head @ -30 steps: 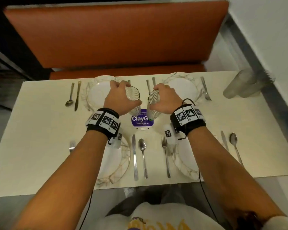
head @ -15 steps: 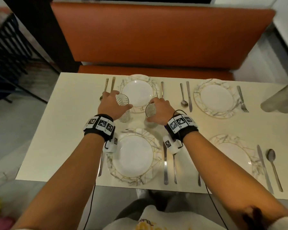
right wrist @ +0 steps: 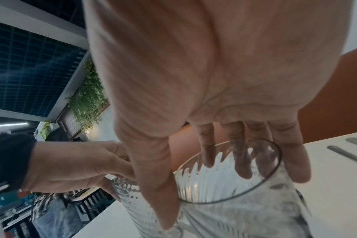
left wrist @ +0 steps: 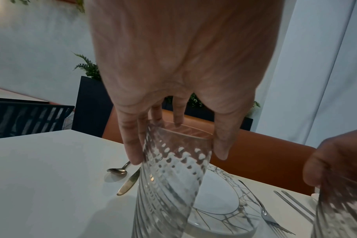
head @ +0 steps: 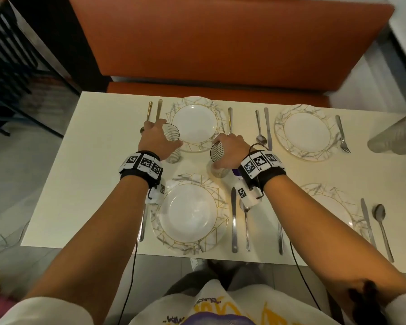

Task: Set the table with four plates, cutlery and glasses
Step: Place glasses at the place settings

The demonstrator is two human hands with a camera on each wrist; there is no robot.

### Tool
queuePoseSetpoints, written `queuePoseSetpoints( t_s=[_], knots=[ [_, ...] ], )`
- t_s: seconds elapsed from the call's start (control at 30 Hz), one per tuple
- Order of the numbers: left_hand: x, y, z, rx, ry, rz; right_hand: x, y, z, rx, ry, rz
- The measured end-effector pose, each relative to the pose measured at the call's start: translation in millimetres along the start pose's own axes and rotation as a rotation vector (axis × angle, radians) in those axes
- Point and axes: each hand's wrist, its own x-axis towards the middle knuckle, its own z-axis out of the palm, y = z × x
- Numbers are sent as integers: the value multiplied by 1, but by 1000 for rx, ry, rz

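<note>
Left hand [head: 155,139] grasps a ribbed glass [head: 173,146] near its rim, fingers [left wrist: 130,145] on one side and thumb on the other. This glass stands beside the near left edge of the far left plate [head: 195,124]; whether its base touches the surface [head: 85,184] cannot be told. Right hand [head: 231,148] grasps a second ribbed glass [head: 218,161], fingers [right wrist: 296,161] curled round the far side, thumb on the near side. That glass sits between the far left plate and the near left plate [head: 190,213], tilted slightly. 4 plates lie on the surface, 2 far and 2 near, each flanked by cutlery. A spoon [left wrist: 117,170] and knife [left wrist: 128,182] lie just left of the far left plate. A blurred stack of glasses [head: 395,139] stands at the right edge.
</note>
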Motion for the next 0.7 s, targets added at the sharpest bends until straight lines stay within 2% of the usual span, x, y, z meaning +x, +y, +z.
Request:
queuePoseSetpoints(
  t_s=[0.27, 0.47, 0.7],
  knots=[
    [1, -1, -2, -3, -31, -2, -8, -4, 1, -31, 39, 50],
    [-2, -1, -5, 55, -12, -4, -9, -6, -6, -43, -35, 27],
    [-5, 0, -4, 27, -8, -3, -8, -7, 2, -57, -19, 50]
  ],
)
